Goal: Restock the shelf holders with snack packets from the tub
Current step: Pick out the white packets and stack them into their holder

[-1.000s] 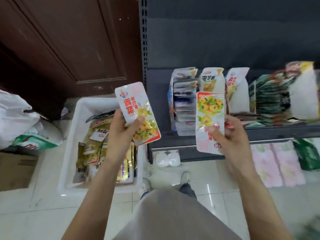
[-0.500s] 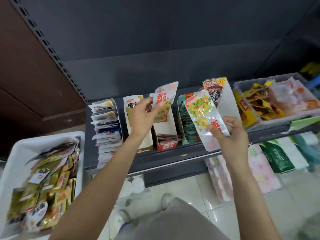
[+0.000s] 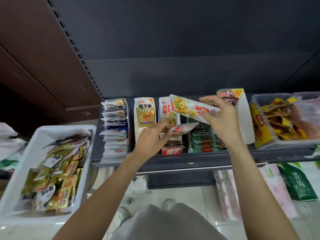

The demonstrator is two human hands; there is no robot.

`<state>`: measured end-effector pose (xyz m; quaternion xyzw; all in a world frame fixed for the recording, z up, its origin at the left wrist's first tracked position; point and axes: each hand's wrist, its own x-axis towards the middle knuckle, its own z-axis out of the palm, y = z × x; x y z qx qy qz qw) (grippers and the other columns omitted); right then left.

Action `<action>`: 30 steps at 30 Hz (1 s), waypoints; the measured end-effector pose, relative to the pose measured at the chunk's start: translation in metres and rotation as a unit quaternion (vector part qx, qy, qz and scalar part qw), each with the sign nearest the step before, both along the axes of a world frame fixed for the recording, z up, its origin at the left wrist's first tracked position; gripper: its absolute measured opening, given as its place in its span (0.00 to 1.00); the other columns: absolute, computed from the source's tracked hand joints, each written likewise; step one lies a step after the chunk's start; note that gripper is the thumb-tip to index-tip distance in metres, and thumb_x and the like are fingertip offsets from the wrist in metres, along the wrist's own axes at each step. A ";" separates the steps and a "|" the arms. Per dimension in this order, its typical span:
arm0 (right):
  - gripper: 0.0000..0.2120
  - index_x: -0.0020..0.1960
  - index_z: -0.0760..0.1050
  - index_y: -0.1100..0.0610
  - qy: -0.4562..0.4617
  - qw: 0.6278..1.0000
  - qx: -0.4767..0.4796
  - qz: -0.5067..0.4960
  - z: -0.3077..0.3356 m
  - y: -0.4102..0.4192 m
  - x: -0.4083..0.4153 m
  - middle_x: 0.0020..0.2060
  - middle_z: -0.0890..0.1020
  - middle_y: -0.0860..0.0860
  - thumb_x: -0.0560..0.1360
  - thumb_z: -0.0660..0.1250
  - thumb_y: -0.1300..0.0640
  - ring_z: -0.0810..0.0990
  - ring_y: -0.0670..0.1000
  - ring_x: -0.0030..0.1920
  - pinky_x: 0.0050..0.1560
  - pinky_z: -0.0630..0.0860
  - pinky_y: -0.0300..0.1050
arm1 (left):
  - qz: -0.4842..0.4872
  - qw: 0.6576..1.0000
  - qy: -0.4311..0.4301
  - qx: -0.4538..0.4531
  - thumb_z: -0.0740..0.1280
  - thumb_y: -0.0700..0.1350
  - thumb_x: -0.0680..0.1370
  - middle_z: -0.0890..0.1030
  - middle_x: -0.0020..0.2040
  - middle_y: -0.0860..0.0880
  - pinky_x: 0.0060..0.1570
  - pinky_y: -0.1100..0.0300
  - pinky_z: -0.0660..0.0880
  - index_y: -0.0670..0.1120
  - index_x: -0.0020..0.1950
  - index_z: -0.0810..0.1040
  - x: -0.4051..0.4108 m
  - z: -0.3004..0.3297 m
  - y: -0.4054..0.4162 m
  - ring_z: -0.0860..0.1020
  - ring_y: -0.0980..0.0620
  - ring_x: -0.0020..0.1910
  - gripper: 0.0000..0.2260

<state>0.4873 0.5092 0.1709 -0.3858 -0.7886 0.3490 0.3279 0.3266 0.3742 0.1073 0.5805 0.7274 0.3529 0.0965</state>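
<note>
My left hand [image 3: 152,138] pinches a white and red snack packet [image 3: 181,129] and holds it low inside the red-fronted cardboard holder [image 3: 171,150] on the dark shelf [image 3: 199,160]. My right hand [image 3: 219,118] grips a second packet [image 3: 187,108] with yellow pictures, tilted sideways just above that holder. A white tub [image 3: 19,172] at the lower left holds several gold and brown packets.
Other holders stand along the shelf: a white packet stack [image 3: 115,129], a tan holder [image 3: 145,113], a green stack [image 3: 201,139] and a tall holder [image 3: 242,115]. A clear bin [image 3: 277,122] of yellow packets sits right. Pink and green packs lie on the floor below.
My left hand lowered its packet down into the red-fronted holder. My right hand swung its packet leftward, over the same holder. The view shifted slightly right.
</note>
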 end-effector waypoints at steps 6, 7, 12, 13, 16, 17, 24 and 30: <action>0.10 0.52 0.74 0.51 -0.106 0.987 0.119 0.030 0.001 -0.004 -0.030 0.43 0.84 0.51 0.73 0.71 0.59 0.81 0.53 0.39 0.36 0.77 0.49 | -0.025 0.990 0.077 -0.119 0.65 0.49 0.78 0.83 0.51 0.52 0.45 0.55 0.77 0.49 0.53 0.82 -0.001 0.000 -0.008 0.81 0.52 0.45 0.09; 0.08 0.51 0.76 0.51 -0.117 0.983 0.134 0.041 0.000 -0.003 -0.035 0.41 0.84 0.52 0.73 0.70 0.59 0.81 0.53 0.38 0.35 0.76 0.48 | -0.025 0.989 0.079 -0.125 0.64 0.49 0.78 0.83 0.51 0.52 0.45 0.55 0.76 0.50 0.53 0.82 -0.001 0.000 -0.007 0.81 0.52 0.45 0.09; 0.08 0.53 0.81 0.55 -0.210 0.954 0.175 0.125 -0.014 -0.005 -0.051 0.29 0.80 0.52 0.75 0.69 0.57 0.80 0.55 0.35 0.35 0.65 0.41 | -0.043 0.981 0.100 -0.163 0.62 0.51 0.79 0.83 0.51 0.51 0.50 0.57 0.73 0.51 0.56 0.81 -0.007 -0.001 -0.011 0.78 0.50 0.50 0.12; 0.09 0.56 0.80 0.55 -0.236 0.945 0.164 0.156 -0.019 -0.005 -0.053 0.26 0.75 0.49 0.77 0.67 0.56 0.78 0.51 0.31 0.36 0.65 0.41 | -0.047 0.980 0.092 -0.170 0.61 0.52 0.79 0.83 0.52 0.51 0.51 0.57 0.73 0.51 0.57 0.81 -0.008 -0.001 -0.013 0.78 0.51 0.51 0.12; 0.15 0.66 0.74 0.56 -0.314 0.909 0.109 0.251 -0.032 -0.005 -0.056 0.25 0.69 0.42 0.81 0.58 0.58 0.68 0.40 0.26 0.34 0.71 0.41 | -0.046 0.979 0.068 -0.188 0.59 0.56 0.80 0.82 0.57 0.52 0.52 0.57 0.74 0.53 0.61 0.79 -0.010 -0.003 -0.019 0.78 0.52 0.54 0.15; 0.16 0.68 0.72 0.55 -0.328 0.901 0.092 0.268 -0.034 -0.005 -0.056 0.26 0.71 0.44 0.81 0.56 0.59 0.68 0.41 0.26 0.32 0.69 0.41 | -0.040 0.978 0.063 -0.194 0.58 0.57 0.80 0.81 0.58 0.52 0.51 0.57 0.74 0.54 0.62 0.78 -0.010 -0.004 -0.020 0.78 0.52 0.55 0.16; 0.15 0.65 0.74 0.53 -0.292 0.911 0.010 0.290 -0.046 -0.014 -0.046 0.49 0.82 0.47 0.82 0.57 0.50 0.78 0.41 0.42 0.41 0.73 0.40 | 0.008 0.978 0.028 -0.206 0.57 0.62 0.78 0.78 0.61 0.53 0.50 0.60 0.68 0.55 0.66 0.73 -0.005 -0.006 -0.024 0.76 0.53 0.58 0.20; 0.12 0.59 0.78 0.55 -0.098 0.979 0.011 0.176 -0.032 -0.024 -0.025 0.50 0.84 0.46 0.81 0.59 0.54 0.80 0.38 0.49 0.47 0.71 0.26 | 0.088 0.990 -0.019 -0.108 0.62 0.53 0.79 0.82 0.51 0.55 0.44 0.61 0.76 0.52 0.57 0.79 -0.008 0.002 -0.047 0.80 0.57 0.49 0.11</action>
